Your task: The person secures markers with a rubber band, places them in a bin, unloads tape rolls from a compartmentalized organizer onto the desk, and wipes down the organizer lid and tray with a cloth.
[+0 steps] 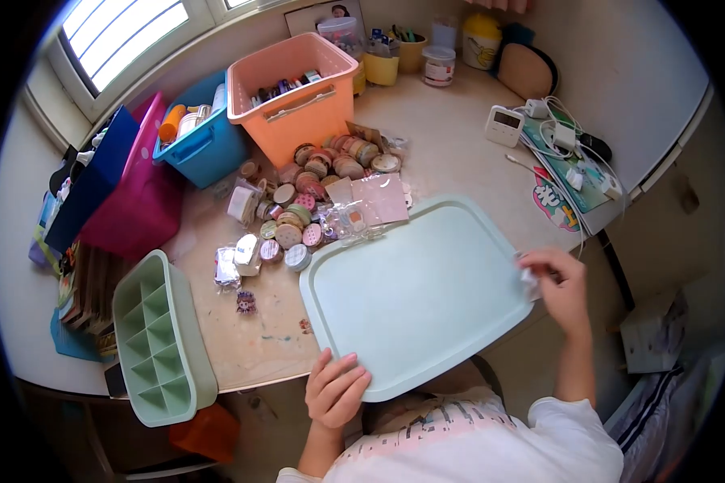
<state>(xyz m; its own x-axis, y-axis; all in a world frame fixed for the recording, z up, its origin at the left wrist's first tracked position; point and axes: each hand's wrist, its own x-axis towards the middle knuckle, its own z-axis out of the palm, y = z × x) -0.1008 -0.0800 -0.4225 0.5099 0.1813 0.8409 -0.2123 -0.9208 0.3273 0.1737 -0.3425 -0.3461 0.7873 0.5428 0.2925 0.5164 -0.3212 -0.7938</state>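
A pale green tray or lid (pixel 411 298) with a raised rim lies at the table's front edge and juts out over it. My left hand (pixel 337 388) holds its near left corner, fingers on top of the rim. At the right rim, my right hand (pixel 557 282) is closed on a crumpled white wipe (pixel 530 283). Beyond the tray's far left side, rolls of tape (pixel 288 235) lie in a heap, with a pink card in clear plastic (pixel 381 199) beside them.
A green divided box (pixel 205 354) stands at the left front edge. Behind are an orange bin (pixel 286 129), a blue bin (pixel 205 157) and a magenta bin (pixel 137 201). Right of the tray lie a white clock (pixel 504 125), cables and a booklet (pixel 592 189).
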